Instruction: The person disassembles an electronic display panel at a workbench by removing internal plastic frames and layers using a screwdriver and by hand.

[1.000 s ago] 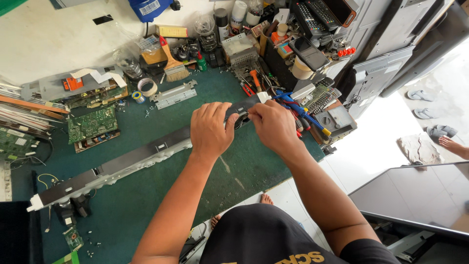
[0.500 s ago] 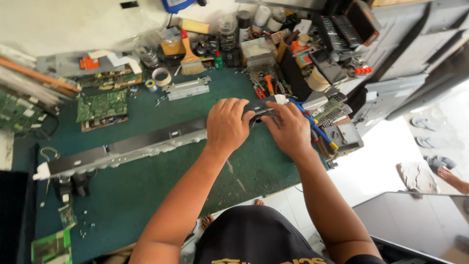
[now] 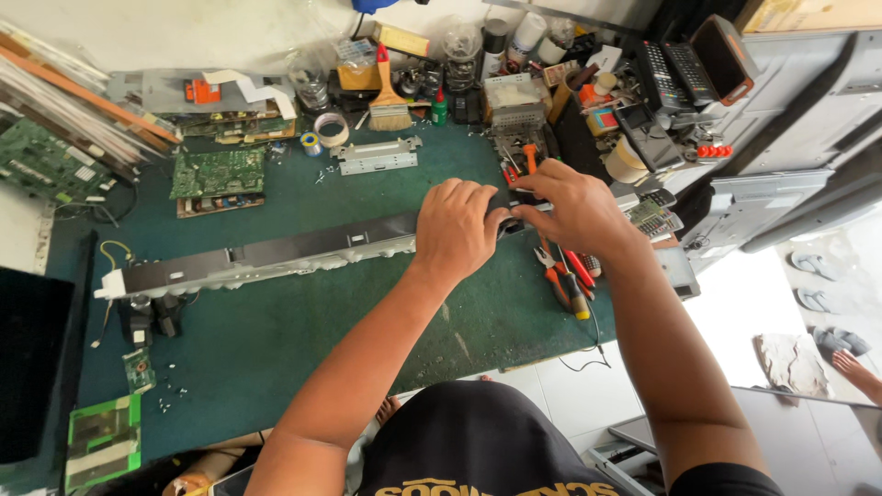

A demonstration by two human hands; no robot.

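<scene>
1. A long dark metal strip (image 3: 276, 255) is lying across the green work mat (image 3: 303, 340), reaching far out beyond the left hand.
2. The left hand (image 3: 457, 230) is closing over the strip's near end, gripping it.
3. The right hand (image 3: 571, 207) is pinching that same end, fingertips touching the left hand.
4. Red-handled pliers (image 3: 562, 280) are lying just below the right hand.
5. A green circuit board (image 3: 218, 173) is sitting well beyond the left hand.

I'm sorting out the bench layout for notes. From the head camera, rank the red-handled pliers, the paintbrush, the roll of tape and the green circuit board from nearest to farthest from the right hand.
1. Red-handled pliers: just below the right hand, toward the bench's near edge.
2. Paintbrush: up and left, near the back.
3. Roll of tape: further left of the brush.
4. Green circuit board: farthest, far left.
</scene>
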